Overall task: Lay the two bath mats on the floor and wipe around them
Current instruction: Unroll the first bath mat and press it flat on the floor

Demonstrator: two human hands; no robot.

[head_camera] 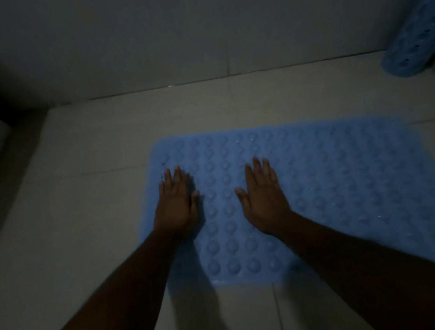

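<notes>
1. Blurring in the dim light, the fingertips (177, 175) are hard to tell apart; both forearms run off the lower edge, and the right edge cuts off the second bath mat (419, 30)
2. Palm down, the left hand (178, 203) presses the left end of the flat bath mat (345, 186), fingers straight and close together; the right hand (264, 196) lies flat beside it, fingers close, thumb spread outward
3. Blue, rectangular and covered in round bumps, the flat bath mat lies on pale floor tiles (74, 219); the second bath mat, blue with small holes, leans curled in the far right corner
</notes>
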